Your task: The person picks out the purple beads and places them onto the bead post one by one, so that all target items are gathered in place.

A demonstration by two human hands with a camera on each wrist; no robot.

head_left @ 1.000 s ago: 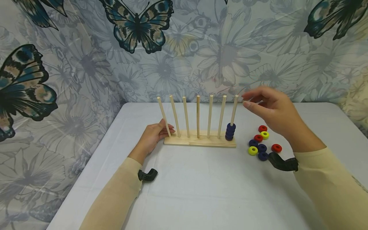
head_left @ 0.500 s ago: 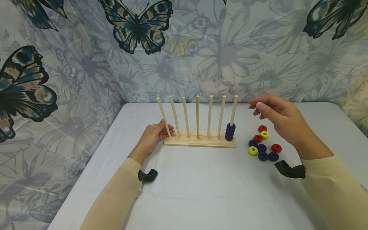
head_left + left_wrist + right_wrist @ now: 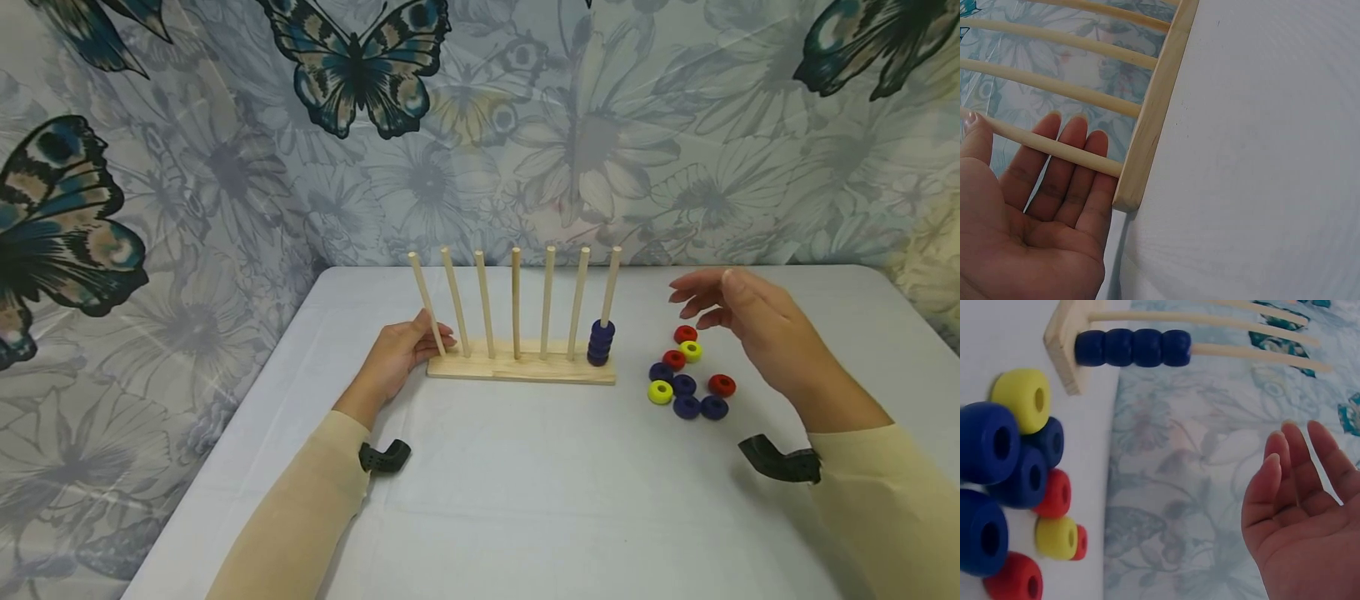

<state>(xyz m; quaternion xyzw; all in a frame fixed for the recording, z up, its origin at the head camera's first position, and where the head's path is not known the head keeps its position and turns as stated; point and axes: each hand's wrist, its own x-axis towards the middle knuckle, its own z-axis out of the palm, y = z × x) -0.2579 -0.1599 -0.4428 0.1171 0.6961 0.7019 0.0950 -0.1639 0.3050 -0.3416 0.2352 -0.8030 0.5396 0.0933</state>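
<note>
A wooden peg stand [image 3: 517, 372] with several upright pegs stands on the table. Its rightmost peg carries a stack of dark blue rings [image 3: 600, 343]. At the stand's left end is my left hand [image 3: 401, 354]; in the left wrist view its nearly straight fingers [image 3: 1063, 169] extend behind the end peg [image 3: 1054, 148], and the thumb tip touches that peg. My right hand [image 3: 765, 333], holding nothing, is raised to the right of the stand with fingers loosely bent. Below and left of it lie loose red, yellow and blue rings, among them a red ring [image 3: 686, 334].
Other loose rings include a yellow ring [image 3: 660, 392] and a blue ring [image 3: 714, 407]. A white cloth covers the table [image 3: 525, 492]. Behind it hangs a floral backdrop [image 3: 592, 150] with butterflies. Each sleeve carries a black mount, such as the right mount [image 3: 780, 460].
My right hand has moved away from the top of the rightmost peg, rightward and down toward the loose rings. A blue ring hidden by its wrist mount now shows. The left hand stays put.
</note>
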